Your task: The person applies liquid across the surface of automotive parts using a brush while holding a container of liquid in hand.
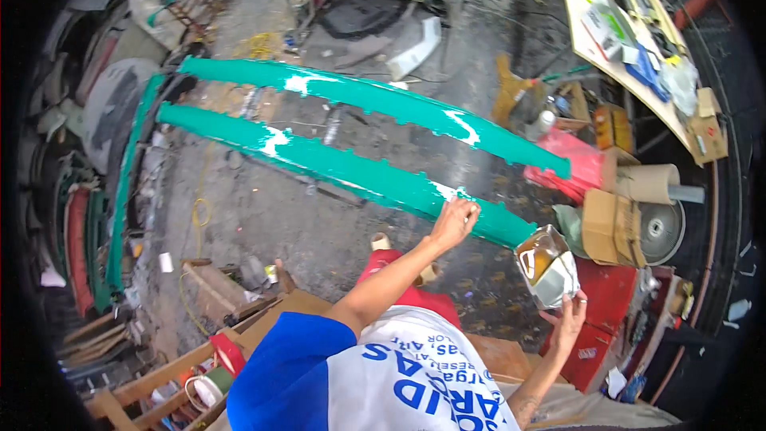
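The nearer long, glossy green panel (343,168) runs from far left to near right. The left hand (455,222) is at its right part, fingers bunched beside a white patch (444,189); any tool is unclear. The right hand (568,318), well apart, grips a reflective, box-shaped container (550,298) with amber-brown and pale areas inside.

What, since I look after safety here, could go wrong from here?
The shiny container on the right hand's fingers looks tilted, so it could slip, and anything loose inside might spill near the end of the green strip. If the white patch by the left hand is wet, bare fingers might smear it.
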Available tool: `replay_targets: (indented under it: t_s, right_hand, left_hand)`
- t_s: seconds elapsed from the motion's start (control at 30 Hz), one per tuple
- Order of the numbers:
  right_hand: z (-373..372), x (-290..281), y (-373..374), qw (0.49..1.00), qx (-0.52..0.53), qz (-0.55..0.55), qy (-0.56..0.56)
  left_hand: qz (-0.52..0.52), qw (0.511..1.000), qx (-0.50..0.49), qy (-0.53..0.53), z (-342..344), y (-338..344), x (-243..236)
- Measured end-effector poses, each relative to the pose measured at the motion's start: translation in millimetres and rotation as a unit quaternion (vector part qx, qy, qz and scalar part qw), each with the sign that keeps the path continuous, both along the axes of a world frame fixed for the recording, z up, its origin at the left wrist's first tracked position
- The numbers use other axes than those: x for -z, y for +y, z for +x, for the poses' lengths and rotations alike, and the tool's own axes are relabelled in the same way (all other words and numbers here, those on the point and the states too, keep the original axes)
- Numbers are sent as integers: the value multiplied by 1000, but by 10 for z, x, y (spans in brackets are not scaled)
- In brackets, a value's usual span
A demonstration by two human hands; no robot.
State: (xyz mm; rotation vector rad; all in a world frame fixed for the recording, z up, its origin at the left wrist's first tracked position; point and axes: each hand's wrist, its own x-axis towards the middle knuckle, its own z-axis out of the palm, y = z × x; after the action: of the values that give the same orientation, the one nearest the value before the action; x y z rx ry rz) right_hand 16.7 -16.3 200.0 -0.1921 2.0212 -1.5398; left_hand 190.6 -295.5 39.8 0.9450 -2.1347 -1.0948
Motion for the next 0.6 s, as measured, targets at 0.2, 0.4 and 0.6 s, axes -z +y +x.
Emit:
replay_targets:
  t_s: [0.2,0.4,0.6]
  right_hand:
    - [43,99,-319,998,-66,14,-20]
    - [436,286,-854,989,-145,4,-29]
    - [1172,443,-1458,983,-171,6,-67]
  left_hand:
    - [-12,989,-134,60,1511,-959,230]
    - [84,981,-169,33,2828,-1702,364]
    - [67,978,-194,-45,3559,-2126,229]
